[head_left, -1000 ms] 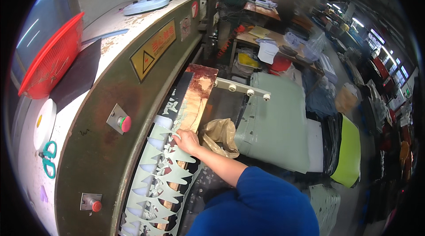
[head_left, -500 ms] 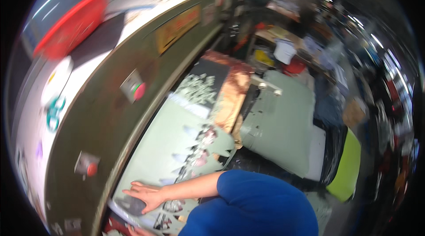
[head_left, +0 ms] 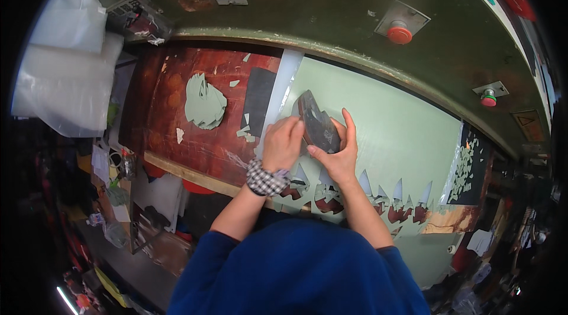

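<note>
A dark grey, leaf-shaped block with a notched edge, like a cutting die point(head_left: 319, 127), is tilted between my hands over a pale green sheet point(head_left: 396, 131). My right hand point(head_left: 341, 152) grips its lower right side, thumb in front and index finger raised beside it. At its left edge my left hand point(head_left: 283, 144) has curled fingers against the die; their tips are partly hidden. A checkered band circles my left wrist. Along the sheet's near edge run several pointed cut-outs point(head_left: 397, 192). Green cut pieces point(head_left: 205, 102) lie stacked on the reddish board point(head_left: 171, 87) at left.
A dark green machine beam point(head_left: 319, 7) with a red button point(head_left: 399, 32) and a green-rimmed button point(head_left: 488, 99) spans the far side. Small green scraps point(head_left: 465, 167) cover a black mat at right. Clear plastic sheeting point(head_left: 71, 78) hangs at far left.
My view has swung left and straightened over the sheet. My right hand, spread over the dark die before, now grips it, and my left hand has come fully into view against it.
</note>
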The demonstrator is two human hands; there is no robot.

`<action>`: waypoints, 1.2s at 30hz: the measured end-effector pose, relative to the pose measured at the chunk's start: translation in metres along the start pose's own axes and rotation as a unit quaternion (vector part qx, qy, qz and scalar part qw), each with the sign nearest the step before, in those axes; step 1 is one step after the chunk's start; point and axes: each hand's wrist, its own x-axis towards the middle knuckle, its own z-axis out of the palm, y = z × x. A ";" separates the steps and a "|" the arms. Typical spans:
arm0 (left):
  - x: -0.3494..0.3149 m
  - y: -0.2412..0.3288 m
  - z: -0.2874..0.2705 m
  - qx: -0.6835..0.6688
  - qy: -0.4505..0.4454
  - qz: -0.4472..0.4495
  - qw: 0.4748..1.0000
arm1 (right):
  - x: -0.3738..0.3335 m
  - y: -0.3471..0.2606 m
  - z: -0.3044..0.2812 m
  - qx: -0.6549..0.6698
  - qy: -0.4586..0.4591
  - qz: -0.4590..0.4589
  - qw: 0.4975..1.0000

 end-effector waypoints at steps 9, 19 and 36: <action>-0.007 -0.027 -0.008 0.200 0.004 0.076 0.977 | -0.010 -0.012 -0.064 0.276 0.098 0.001 0.956; 0.002 -0.025 -0.007 0.136 0.011 0.037 0.990 | -0.017 -0.015 -0.070 -0.283 0.019 -0.053 0.957; 0.010 -0.040 -0.026 0.211 0.017 -0.185 0.960 | 0.110 -0.103 -0.239 -0.516 0.388 -0.156 0.748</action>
